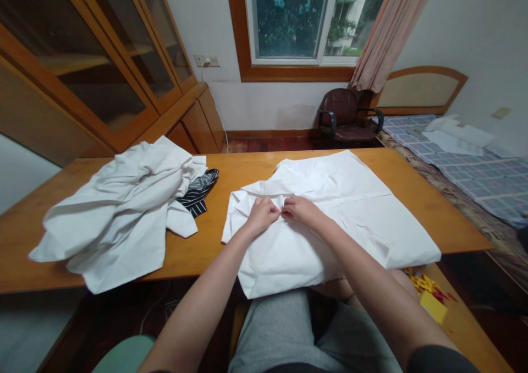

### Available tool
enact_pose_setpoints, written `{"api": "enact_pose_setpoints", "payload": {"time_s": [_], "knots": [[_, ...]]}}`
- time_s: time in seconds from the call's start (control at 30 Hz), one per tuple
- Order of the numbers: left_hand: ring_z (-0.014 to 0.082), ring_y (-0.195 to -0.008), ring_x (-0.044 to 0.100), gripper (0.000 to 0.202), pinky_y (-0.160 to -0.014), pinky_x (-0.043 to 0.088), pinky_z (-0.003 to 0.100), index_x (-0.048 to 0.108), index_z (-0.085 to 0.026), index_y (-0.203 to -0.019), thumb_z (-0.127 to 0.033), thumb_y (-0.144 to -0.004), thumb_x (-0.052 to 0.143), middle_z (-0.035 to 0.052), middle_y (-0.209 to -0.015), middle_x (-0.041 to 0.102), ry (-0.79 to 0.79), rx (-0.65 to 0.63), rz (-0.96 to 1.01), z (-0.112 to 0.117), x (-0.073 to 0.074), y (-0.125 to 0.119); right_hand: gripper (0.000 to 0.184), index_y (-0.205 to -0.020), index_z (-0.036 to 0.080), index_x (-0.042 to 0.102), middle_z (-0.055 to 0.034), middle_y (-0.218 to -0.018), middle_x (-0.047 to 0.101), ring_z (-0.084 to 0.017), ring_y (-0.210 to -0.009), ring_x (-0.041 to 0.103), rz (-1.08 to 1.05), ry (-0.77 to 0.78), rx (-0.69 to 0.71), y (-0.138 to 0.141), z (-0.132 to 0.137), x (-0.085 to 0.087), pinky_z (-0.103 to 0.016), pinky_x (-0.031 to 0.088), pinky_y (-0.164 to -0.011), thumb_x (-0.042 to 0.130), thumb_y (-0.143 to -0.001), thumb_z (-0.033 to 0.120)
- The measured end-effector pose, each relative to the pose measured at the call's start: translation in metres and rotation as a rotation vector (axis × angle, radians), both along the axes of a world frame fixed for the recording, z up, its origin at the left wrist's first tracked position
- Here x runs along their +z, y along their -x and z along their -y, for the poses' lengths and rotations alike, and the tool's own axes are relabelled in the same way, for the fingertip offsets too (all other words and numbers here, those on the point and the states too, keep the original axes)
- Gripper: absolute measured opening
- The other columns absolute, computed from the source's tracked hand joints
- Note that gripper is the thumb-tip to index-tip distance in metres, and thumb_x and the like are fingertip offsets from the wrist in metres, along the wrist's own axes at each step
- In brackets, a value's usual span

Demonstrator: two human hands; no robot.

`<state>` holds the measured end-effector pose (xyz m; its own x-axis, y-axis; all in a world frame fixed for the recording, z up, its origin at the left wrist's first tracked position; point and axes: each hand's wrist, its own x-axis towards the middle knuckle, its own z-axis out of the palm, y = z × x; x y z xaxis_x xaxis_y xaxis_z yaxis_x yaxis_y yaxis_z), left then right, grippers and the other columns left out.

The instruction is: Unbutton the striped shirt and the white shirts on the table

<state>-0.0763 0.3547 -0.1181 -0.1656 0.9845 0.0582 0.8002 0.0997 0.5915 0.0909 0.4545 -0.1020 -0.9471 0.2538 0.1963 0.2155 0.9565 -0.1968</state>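
A white shirt [350,208] lies spread flat on the wooden table [214,246], its near edge hanging over the table's front towards my lap. My left hand [261,214] and my right hand [300,209] meet at the shirt's middle, knuckles almost touching. Both have their fingers curled and pinched on the shirt's fabric along its front line. What exactly sits between the fingertips is hidden by the fingers themselves.
A heap of crumpled white garments [119,213] lies on the table's left, with a dark striped cloth [200,191] beside it. A brown chair [346,114] stands under the window. A bed [474,164] is at the right, cabinets [103,70] at the left.
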Motion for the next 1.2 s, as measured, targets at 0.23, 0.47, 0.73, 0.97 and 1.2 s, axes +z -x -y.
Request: {"api": "enact_pose_setpoints", "payload": {"time_s": [0.23, 0.47, 0.73, 0.97, 1.2], "knots": [[0.0243, -0.100, 0.049, 0.013, -0.095, 0.043, 0.037, 0.077, -0.023, -0.080, -0.032, -0.084, 0.068, 0.0043, -0.092, 0.062, -0.091, -0.051, 0.024, 0.007, -0.005, 0.005, 0.011, -0.078, 0.017, 0.075, -0.0068, -0.078, 0.066, -0.019, -0.075, 0.056, -0.017, -0.011, 0.015, 0.003, 0.000, 0.000, -0.028, 0.042, -0.068, 0.064, -0.082, 0.016], [0.0249, -0.101, 0.050, 0.005, -0.097, 0.044, 0.039, 0.079, -0.025, -0.080, -0.024, -0.074, 0.080, 0.0032, -0.090, 0.065, -0.117, -0.020, 0.069, 0.008, -0.009, 0.005, 0.008, -0.079, 0.018, 0.075, -0.0049, -0.077, 0.065, -0.017, -0.076, 0.059, -0.144, 0.277, 0.017, -0.001, -0.006, -0.009, -0.028, 0.046, -0.073, 0.069, -0.082, 0.015], [0.0231, -0.096, 0.050, 0.013, -0.094, 0.044, 0.038, 0.080, -0.027, -0.076, -0.019, -0.068, 0.085, 0.0020, -0.082, 0.065, -0.145, -0.019, 0.100, 0.001, -0.012, 0.004, 0.009, -0.081, 0.017, 0.075, -0.0025, -0.079, 0.066, -0.015, -0.075, 0.061, -0.067, 0.472, 0.049, 0.003, -0.022, -0.013, -0.024, 0.046, -0.072, 0.069, -0.084, 0.012], [0.0242, -0.098, 0.050, 0.008, -0.095, 0.043, 0.038, 0.079, -0.027, -0.075, -0.021, -0.070, 0.083, 0.0022, -0.079, 0.065, -0.113, 0.005, 0.099, 0.003, -0.007, 0.003, 0.004, -0.079, 0.017, 0.073, -0.0030, -0.082, 0.063, -0.016, -0.079, 0.059, -0.179, 0.444, -0.065, 0.003, -0.018, -0.031, -0.026, 0.045, -0.074, 0.074, -0.080, 0.013], [0.0246, -0.094, 0.051, 0.006, -0.089, 0.042, 0.036, 0.077, -0.025, -0.081, -0.026, -0.075, 0.080, 0.0031, -0.086, 0.071, -0.095, 0.024, -0.003, 0.014, 0.008, -0.001, 0.004, -0.080, 0.018, 0.073, -0.0024, -0.080, 0.064, -0.016, -0.080, 0.059, -0.234, 0.449, -0.123, -0.001, -0.013, -0.033, -0.028, 0.044, -0.077, 0.076, -0.080, 0.015]]}}
